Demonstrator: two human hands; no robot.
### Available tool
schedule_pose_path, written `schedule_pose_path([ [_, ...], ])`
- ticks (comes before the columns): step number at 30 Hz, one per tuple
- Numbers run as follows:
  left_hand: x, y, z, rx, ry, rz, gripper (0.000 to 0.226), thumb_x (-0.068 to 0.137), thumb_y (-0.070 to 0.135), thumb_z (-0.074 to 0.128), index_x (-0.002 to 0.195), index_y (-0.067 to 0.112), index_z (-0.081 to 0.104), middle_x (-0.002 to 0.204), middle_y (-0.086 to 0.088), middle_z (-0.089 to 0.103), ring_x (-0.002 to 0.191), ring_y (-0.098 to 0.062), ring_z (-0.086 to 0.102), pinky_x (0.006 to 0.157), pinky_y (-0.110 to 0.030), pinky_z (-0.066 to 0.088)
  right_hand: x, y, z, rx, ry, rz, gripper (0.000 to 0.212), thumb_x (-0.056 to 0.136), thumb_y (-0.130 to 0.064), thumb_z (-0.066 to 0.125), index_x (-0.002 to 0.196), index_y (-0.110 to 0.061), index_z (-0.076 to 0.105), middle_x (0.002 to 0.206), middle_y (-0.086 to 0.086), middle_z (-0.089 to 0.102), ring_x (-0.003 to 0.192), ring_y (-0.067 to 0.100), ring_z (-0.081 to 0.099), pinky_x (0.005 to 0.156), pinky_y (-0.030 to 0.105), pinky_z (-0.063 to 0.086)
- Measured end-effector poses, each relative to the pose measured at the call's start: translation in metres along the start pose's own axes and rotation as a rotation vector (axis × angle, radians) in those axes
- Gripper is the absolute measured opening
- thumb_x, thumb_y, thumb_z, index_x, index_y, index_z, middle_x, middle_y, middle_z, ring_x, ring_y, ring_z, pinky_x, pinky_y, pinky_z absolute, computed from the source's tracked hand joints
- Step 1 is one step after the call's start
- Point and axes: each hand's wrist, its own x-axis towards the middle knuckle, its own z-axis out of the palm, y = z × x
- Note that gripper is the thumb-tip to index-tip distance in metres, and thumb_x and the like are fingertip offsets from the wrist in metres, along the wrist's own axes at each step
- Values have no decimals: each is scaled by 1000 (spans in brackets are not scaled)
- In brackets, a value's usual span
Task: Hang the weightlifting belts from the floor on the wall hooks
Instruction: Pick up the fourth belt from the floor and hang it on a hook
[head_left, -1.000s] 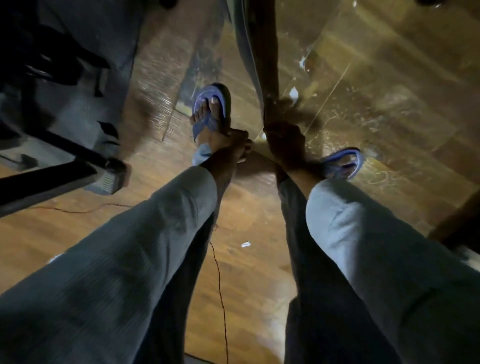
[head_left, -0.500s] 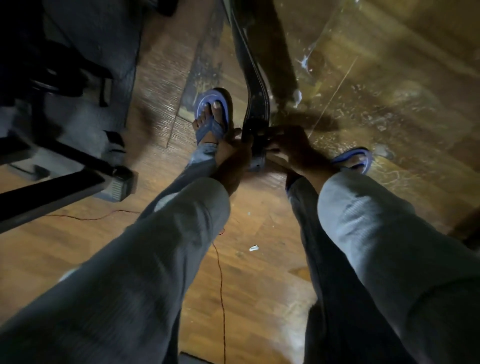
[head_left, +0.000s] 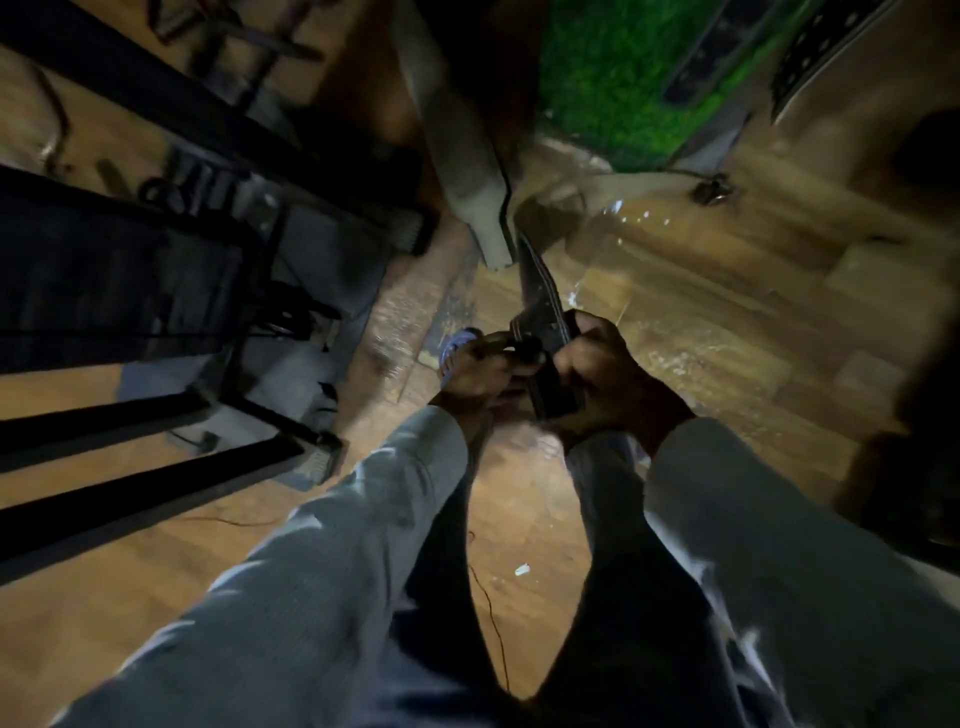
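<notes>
A dark stitched weightlifting belt (head_left: 540, 291) runs from my hands away across the wooden floor toward a wider grey belt (head_left: 467, 171) that stretches farther off. My left hand (head_left: 478, 369) grips the near end of the dark belt from the left. My right hand (head_left: 608, 379) curls round the folded end of the same belt from the right. Both hands are raised off the floor in front of my legs. No wall hooks are visible.
Black gym machine frames (head_left: 156, 291) and a grey mat stand at the left. A green turf patch (head_left: 623, 78) lies at the far middle. A thin red wire (head_left: 488, 613) trails on the wooden floor between my feet. A dark object sits at the right edge.
Both hands have risen from the floor with the dark belt's end in them. My view has tilted up, and the turf and more of the machines now show.
</notes>
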Motion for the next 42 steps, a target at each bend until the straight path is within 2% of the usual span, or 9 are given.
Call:
schedule_pose_path([
  [5,-96,70,10,-98,-110,31,14,92,30,72,96,16,70,75,2,72,67,-16,62,68,-28,53,-69,-113,43,-237,133,-54,31,44,8,47,61,-10,66,53,4,63,53,27,58,46,20,38],
  [17,-236,229,61,-291,-507,91,66,76,80,65,90,15,65,83,-8,54,70,-23,53,67,-33,45,-218,-303,84,-162,248,-472,57,31,10,50,84,-1,71,82,25,67,69,35,61,54,36,45],
  [23,-275,311,69,-272,-434,142,89,57,69,84,121,12,63,117,-10,67,106,-26,64,115,-34,43,-262,-356,84,-57,197,-643,77,33,16,47,108,14,63,79,11,73,71,24,68,46,22,47],
  [26,-295,339,74,-106,-469,230,51,67,46,81,101,10,65,84,-8,66,68,-23,62,82,-27,58,-278,-366,83,-68,143,-672,82,33,16,53,114,19,60,92,23,72,78,29,69,50,26,50],
  [31,-323,371,63,-116,-431,516,13,84,5,65,97,3,66,81,-7,73,71,-18,74,73,-28,64,-280,-337,82,-411,90,-316,60,65,23,62,121,3,55,117,17,62,84,19,60,46,21,49],
  [34,-345,379,50,-50,-486,698,29,85,-13,48,72,12,56,51,4,60,40,-7,57,39,-18,48,-277,-333,83,-373,32,-302,70,68,5,70,136,1,54,109,13,67,88,24,63,62,28,49],
  [37,-369,375,38,-60,-588,898,35,67,-16,55,82,11,73,70,-4,67,64,-18,63,61,-26,52,-285,-374,106,32,-147,-441,22,94,-31,66,105,-12,68,86,0,73,76,15,68,73,32,50],
  [39,-377,374,31,-55,-654,955,55,54,-12,64,107,2,69,88,-14,68,85,-30,60,82,-39,49,-291,-412,122,134,-136,-424,56,81,-63,74,103,-12,69,94,8,72,84,25,65,92,44,52],
  [42,-385,369,21,61,-613,968,59,43,-9,73,101,-1,69,86,-16,74,85,-34,64,81,-40,51,-299,-456,149,179,-143,-426,56,79,-46,81,116,-4,72,130,22,65,110,34,61,117,51,40],
])
